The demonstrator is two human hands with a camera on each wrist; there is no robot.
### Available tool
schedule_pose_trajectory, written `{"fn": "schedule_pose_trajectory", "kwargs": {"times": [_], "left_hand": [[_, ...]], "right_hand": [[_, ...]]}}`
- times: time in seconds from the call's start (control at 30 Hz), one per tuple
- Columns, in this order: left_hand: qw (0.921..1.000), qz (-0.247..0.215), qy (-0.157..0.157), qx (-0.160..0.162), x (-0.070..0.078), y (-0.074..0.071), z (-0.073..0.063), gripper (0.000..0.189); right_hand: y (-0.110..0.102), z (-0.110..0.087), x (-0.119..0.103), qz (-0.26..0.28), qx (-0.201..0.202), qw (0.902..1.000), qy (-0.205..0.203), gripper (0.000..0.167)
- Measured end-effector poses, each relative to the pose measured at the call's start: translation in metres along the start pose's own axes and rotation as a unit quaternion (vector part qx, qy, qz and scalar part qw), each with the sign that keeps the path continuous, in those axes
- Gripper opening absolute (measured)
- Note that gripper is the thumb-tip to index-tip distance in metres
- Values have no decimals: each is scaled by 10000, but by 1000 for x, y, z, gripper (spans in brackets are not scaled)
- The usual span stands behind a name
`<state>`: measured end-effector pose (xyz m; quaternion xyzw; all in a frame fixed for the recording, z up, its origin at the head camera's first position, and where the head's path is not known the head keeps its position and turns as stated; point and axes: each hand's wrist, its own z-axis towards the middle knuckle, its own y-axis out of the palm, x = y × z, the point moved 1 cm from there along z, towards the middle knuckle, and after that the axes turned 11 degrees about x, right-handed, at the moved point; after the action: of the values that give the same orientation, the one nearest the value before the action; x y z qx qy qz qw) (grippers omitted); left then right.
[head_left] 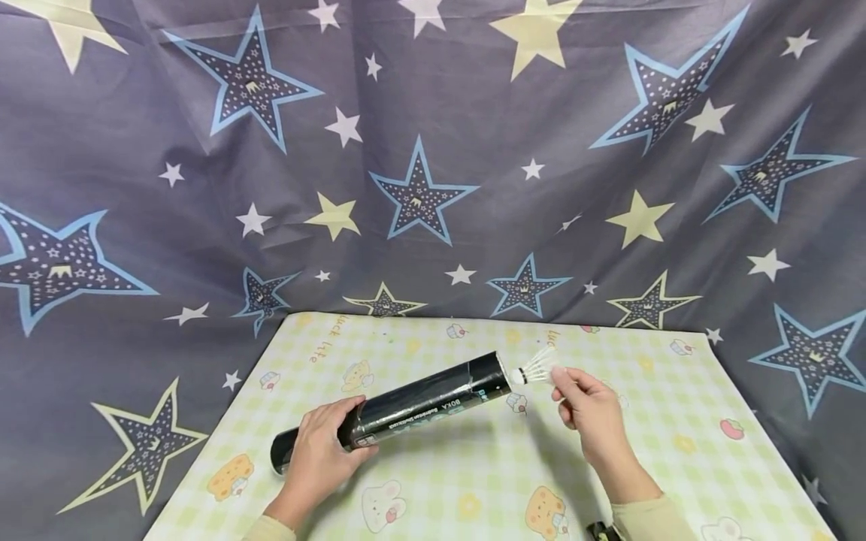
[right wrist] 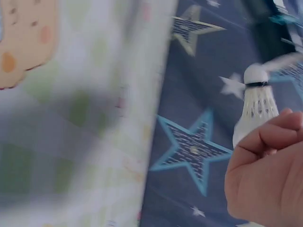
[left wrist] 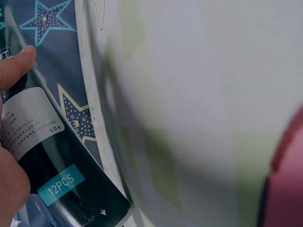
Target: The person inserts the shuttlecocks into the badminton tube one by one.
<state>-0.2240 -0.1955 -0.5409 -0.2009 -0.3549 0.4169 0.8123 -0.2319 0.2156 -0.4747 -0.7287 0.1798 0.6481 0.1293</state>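
A black shuttlecock tube [head_left: 433, 398] slants up to the right over the table in the head view, its right end open. My left hand [head_left: 323, 447] grips it near the lower left end, thumb on the near side. In the left wrist view the tube [left wrist: 61, 165] shows a white label and a "12PCS" mark. My right hand [head_left: 595, 413] pinches a white shuttlecock [head_left: 534, 368] by its feather skirt. The cork, with a black band, points at the tube's mouth, right at its rim. From the right wrist view, the shuttlecock [right wrist: 257, 101] stands cork up beside the blurred tube end.
A light green checked tablecloth [head_left: 419, 488] with cartoon prints covers the table. At the near edge, by the right sleeve, lies a small black object [head_left: 602, 532], partly cut off. Behind the table hangs a dark curtain [head_left: 433, 98] with stars.
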Motion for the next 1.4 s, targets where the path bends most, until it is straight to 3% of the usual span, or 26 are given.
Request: {"fn": "schedule_pose_trajectory", "kwargs": {"times": [0.07, 0.2, 0.33, 0.47, 0.63, 0.87, 0.97, 1.07, 1.23, 1.33, 1.4], "left_hand": [[10000, 7, 32, -2, -1, 0, 0, 93], [10000, -77, 55, -17, 0, 0, -1, 93], [9997, -213, 109, -79, 3, 3, 0, 93], [9994, -273, 214, -74, 7, 4, 2, 93], [9988, -309, 373, -14, 10, 3, 2, 93], [9977, -286, 622, 26, 13, 3, 0, 92], [9971, -241, 710, 112, 12, 3, -2, 93], [9967, -218, 774, 129, 10, 3, -3, 94], [9965, -194, 807, 94, 10, 3, -5, 95], [9967, -186, 791, 79, 11, 2, -7, 95], [9968, -193, 774, 63, 12, 3, -7, 94]], "right_hand": [[-4, -7, -9, 231, 178, 9993, -234, 17], [4, -18, -14, 116, 37, 9973, -728, 18], [15, -27, -9, -358, -612, 9934, -905, 23], [17, -33, -3, -702, -1405, 9816, -1083, 33], [15, -37, 2, -1101, -2008, 9624, -1461, 19], [16, -46, 11, -1163, -2304, 9583, -1228, 20], [16, -47, 15, -1186, -2740, 9474, -1156, 23], [14, -47, 17, -1203, -3256, 9305, -1167, 29], [12, -45, 16, -1187, -3705, 9146, -1101, 35], [12, -45, 14, -1168, -3679, 9167, -1036, 33], [12, -46, 12, -1144, -3536, 9230, -998, 32]]}}
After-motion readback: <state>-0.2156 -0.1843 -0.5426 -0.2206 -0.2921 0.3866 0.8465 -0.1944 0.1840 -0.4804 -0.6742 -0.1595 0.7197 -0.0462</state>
